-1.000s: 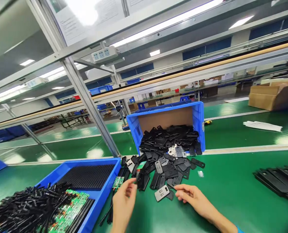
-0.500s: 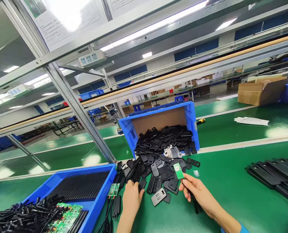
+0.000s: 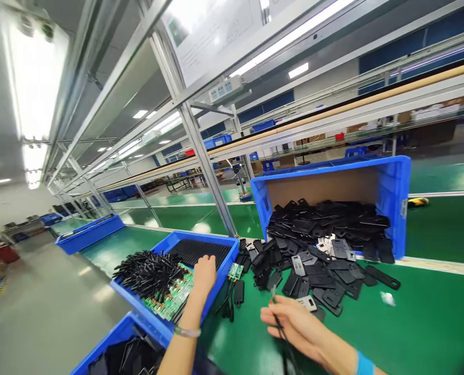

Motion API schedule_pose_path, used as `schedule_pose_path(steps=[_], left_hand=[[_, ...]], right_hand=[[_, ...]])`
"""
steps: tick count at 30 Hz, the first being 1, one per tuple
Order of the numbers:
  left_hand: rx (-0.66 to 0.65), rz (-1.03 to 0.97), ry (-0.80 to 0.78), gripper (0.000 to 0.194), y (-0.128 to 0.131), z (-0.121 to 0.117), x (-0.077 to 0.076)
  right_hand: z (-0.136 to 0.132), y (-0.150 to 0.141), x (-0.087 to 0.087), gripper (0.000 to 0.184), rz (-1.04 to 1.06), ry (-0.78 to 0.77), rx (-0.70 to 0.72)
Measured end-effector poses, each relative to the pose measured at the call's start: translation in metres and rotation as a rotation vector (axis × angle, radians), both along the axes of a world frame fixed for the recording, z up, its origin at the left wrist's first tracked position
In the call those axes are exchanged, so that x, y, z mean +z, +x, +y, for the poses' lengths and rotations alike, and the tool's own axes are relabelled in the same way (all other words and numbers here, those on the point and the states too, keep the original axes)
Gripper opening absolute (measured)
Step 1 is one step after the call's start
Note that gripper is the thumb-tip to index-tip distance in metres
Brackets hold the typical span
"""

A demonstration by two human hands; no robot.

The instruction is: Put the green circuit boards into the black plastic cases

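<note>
My left hand (image 3: 204, 274) reaches into a blue tray (image 3: 221, 241) and rests on a stack of green circuit boards (image 3: 170, 301), beside a bundle of black cables (image 3: 149, 270). Its fingers point away from me and are hidden. My right hand (image 3: 296, 325) hovers over the green table, pinched on a small circuit board (image 3: 273, 295) seen edge-on, with a black cable (image 3: 281, 330) trailing from it. Just ahead lies a spilled pile of black plastic covers (image 3: 318, 263).
A blue bin (image 3: 394, 179) lies tipped on its side, spilling the covers. A loose green board (image 3: 235, 271) and a black cable lie by the tray. Another blue bin (image 3: 110, 338) is at the lower left. A slanted metal post (image 3: 208, 172) stands behind the tray.
My view has swung left. My left hand moved from the cover pile into the blue tray. My right hand drew back toward me with the board and cable.
</note>
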State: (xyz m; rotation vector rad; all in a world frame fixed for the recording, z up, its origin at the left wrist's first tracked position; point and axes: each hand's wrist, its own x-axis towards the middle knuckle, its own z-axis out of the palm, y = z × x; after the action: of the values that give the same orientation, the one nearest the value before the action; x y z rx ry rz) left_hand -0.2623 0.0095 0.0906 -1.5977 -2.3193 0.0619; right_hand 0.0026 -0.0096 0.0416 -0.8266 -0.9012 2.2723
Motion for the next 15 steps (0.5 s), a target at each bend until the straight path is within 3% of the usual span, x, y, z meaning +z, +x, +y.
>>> schedule_pose_path(steps=[2,4,6,8,10,12,15], left_hand=[[0.076,0.037,-0.036,0.022,-0.030,-0.005,0.005],[0.112,0.061,-0.081,0.023,-0.055,-0.009,0.007],[0.111,0.069,-0.129,0.025,-0.074,-0.013,0.006],[0.079,0.066,-0.168,0.020,-0.086,-0.015,0.004],[0.029,0.056,-0.189,0.018,-0.094,-0.017,0.003],[-0.018,0.043,-0.196,0.024,-0.099,-0.018,0.005],[-0.046,0.004,-0.200,0.024,-0.108,-0.020,0.014]], right_hand=[[-0.001,-0.037,0.012,0.051,-0.008,0.093,0.067],[-0.003,-0.060,0.009,0.068,-0.096,0.248,0.098],[-0.007,-0.067,-0.012,0.088,-0.173,0.373,0.121],[-0.011,-0.061,-0.045,0.096,-0.194,0.445,0.177],[-0.013,-0.047,-0.076,0.083,-0.220,0.489,0.173],[-0.012,-0.027,-0.095,0.065,-0.222,0.536,0.112],[-0.006,0.006,-0.095,0.045,-0.225,0.583,0.020]])
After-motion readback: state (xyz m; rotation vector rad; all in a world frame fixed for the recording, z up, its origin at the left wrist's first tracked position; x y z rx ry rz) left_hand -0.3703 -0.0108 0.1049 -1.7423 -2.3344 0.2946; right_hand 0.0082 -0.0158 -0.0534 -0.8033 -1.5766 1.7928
